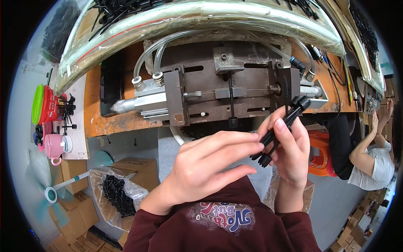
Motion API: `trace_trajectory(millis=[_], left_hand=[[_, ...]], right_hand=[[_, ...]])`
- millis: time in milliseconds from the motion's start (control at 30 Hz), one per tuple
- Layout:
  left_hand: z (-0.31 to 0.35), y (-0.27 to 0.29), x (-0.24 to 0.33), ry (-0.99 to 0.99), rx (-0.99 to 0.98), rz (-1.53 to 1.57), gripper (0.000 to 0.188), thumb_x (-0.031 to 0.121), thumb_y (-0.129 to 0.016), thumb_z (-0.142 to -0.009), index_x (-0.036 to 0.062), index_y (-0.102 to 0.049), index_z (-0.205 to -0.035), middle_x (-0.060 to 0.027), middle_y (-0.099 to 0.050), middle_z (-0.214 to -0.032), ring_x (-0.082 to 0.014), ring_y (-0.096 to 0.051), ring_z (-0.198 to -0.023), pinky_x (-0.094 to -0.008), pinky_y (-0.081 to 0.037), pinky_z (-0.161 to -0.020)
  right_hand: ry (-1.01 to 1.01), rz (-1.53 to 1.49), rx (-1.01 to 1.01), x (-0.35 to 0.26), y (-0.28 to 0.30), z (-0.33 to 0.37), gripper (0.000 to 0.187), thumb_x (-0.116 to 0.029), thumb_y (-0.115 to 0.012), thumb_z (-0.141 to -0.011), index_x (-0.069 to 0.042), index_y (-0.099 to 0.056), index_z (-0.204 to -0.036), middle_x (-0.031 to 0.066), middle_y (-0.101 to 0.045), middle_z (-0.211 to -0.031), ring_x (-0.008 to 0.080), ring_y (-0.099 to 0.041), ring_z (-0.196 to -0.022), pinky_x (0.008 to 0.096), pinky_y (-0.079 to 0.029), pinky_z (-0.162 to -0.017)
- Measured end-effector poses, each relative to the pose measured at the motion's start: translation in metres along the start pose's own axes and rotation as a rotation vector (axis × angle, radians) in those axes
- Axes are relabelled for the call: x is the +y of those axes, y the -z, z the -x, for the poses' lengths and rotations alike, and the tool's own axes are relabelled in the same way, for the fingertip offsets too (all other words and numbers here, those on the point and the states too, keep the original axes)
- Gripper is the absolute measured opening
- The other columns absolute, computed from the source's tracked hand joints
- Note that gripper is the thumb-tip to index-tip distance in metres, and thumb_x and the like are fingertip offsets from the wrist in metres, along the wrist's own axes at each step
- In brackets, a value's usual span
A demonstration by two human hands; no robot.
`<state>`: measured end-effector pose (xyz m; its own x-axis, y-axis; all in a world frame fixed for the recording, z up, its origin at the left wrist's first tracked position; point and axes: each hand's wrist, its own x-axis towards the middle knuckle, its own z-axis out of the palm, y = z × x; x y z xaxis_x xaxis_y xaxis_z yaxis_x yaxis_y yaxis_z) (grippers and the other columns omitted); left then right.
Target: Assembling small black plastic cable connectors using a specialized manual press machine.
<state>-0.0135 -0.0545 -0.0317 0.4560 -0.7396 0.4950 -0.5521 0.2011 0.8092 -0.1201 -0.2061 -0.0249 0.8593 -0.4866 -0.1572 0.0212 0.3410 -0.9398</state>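
Observation:
My right hand (289,145) is closed round a small bundle of black plastic rods with thick, knob-like ends (297,108), held at a slant in front of the machine. My left hand (210,161) has its fingers stretched out, and its fingertips reach the side of that bundle; whether they press on it I cannot tell. Behind my hands stands a brown metal machine (205,77) with a metal cylinder at each side. One similar black rod (231,101) lies across its middle, its thick end (233,122) toward me.
Clear hoses (147,52) arch over the machine. A plastic-covered ledge (201,19) holds more black rods behind it. Left are a pink mug (53,148), a fan (51,194) and a lined box of black parts (98,185). Right are an orange stool (320,153) and another person (371,166).

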Motion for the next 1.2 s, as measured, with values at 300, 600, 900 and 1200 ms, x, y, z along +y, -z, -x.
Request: trace_trajectory(millis=[300, 600, 900, 1200], left_hand=[[0.01, 0.001, 0.005, -0.006, 0.007, 0.014, 0.03, 0.001, -0.083, -0.062, 0.0013, -0.073, -0.09, -0.0132, -0.062, -0.105, -0.0205, -0.067, -0.086, -0.0291, -0.06, -0.071], [0.016, 0.014, 0.01, 0.015, -0.006, 0.061, 0.032, 0.007, -0.085, -0.062, 0.0019, -0.073, -0.09, -0.0102, -0.069, -0.091, -0.0193, -0.068, -0.077, -0.0269, -0.055, -0.065], [0.006, -0.011, -0.023, -0.067, 0.089, -0.595, 0.03, 0.005, -0.078, -0.064, 0.0005, -0.069, -0.093, -0.0131, -0.067, -0.108, -0.0199, -0.065, -0.071, -0.0287, -0.053, -0.063], [-0.004, -0.009, -0.022, -0.041, 0.022, -0.757, 0.025, 0.012, -0.077, -0.069, 0.0043, -0.068, -0.092, -0.0108, -0.067, -0.115, -0.0156, -0.063, -0.064, -0.0252, -0.048, -0.057]], right_hand=[[-0.071, -0.232, -0.146, 0.001, -0.001, -0.003, 0.015, -0.018, -0.052, -0.097, -0.004, -0.05, -0.098, 0.0137, -0.065, -0.084, 0.0025, -0.039, -0.044, 0.0162, -0.032, -0.038], [0.234, -0.229, 0.108, -0.009, 0.011, -0.009, 0.016, -0.017, -0.049, -0.099, -0.001, -0.05, -0.1, 0.0209, -0.063, -0.095, 0.0067, -0.045, -0.048, 0.0218, -0.044, -0.042], [0.383, 0.044, 0.19, -0.001, 0.005, 0.0, 0.016, -0.006, -0.056, -0.093, 0.007, -0.057, -0.103, 0.0222, -0.061, -0.105, 0.0119, -0.053, -0.057, 0.0284, -0.051, -0.053], [0.664, 0.534, 0.29, 0.001, 0.005, 0.008, 0.019, -0.006, -0.066, -0.086, 0.003, -0.063, -0.103, 0.0188, -0.06, -0.11, 0.0147, -0.061, -0.064, 0.0241, -0.052, -0.062]])
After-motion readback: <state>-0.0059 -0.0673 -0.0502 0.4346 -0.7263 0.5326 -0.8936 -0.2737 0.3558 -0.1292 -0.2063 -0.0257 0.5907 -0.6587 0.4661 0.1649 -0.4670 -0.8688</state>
